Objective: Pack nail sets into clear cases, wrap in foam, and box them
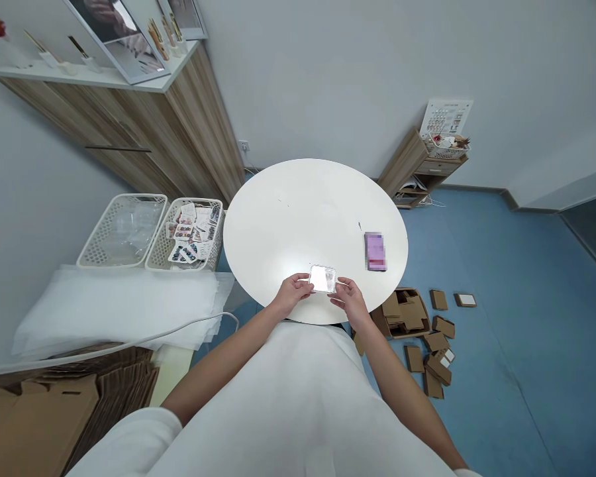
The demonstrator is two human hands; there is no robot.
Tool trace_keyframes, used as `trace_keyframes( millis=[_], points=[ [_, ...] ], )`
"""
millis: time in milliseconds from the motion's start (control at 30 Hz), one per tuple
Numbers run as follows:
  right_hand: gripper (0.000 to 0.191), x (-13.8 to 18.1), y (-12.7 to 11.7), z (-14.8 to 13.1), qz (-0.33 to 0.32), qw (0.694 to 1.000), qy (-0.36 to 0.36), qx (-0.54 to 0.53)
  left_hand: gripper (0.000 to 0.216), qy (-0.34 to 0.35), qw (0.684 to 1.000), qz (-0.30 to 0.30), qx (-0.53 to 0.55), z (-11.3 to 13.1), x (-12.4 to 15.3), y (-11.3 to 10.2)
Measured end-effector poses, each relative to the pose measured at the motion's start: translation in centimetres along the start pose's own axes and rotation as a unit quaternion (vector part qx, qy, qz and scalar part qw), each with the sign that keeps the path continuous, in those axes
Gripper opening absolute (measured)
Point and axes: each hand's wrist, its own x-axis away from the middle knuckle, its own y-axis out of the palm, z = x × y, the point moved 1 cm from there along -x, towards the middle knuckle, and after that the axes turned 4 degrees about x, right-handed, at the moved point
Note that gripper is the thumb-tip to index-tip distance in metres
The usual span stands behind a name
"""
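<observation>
A small, shiny, clear plastic case is held flat above the near edge of the round white table. My left hand grips its left side between thumb and fingers. On the other side, my right hand has its fingertips at the case's right edge, with the fingers slightly parted. Glare covers much of the case, so I cannot tell what is inside. A pixelated purple phone lies on the table to the right of my hands.
Left of the table are a white basket of printed cards and another basket of clear plastic pieces. White sheets lie below them. Several small cardboard boxes surround a larger carton on the floor. A wooden cabinet stands behind.
</observation>
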Motion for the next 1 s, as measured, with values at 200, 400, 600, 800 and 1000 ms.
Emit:
trace_keyframes(
  millis=[200, 400, 600, 800, 1000],
  points=[
    [0.036, -0.3, 0.4, 0.5, 0.011, 0.998, -0.044, 0.033, 0.047, 0.025, 0.999, 0.012, -0.047, -0.2, -0.1, 0.0],
    [0.033, -0.4, 0.3, 0.8, 0.014, 0.998, -0.053, 0.006, 0.038, 0.058, 0.991, 0.032, -0.115, -0.5, 0.2, -0.5],
    [0.035, -0.5, 0.2, 1.3, 0.028, 0.998, -0.049, 0.0, 0.036, 0.039, 0.993, 0.046, -0.102, -1.0, 0.2, -0.7],
    [0.035, -0.7, 0.1, 1.7, 0.044, 0.998, -0.04, -0.009, 0.034, 0.036, 0.992, 0.048, -0.111, -0.8, 0.2, -0.5],
    [0.036, -0.7, 0.1, 1.8, 0.046, 0.998, -0.04, -0.002, 0.034, 0.037, 0.99, 0.037, -0.133, -1.0, 0.0, -0.4]
  ],
)
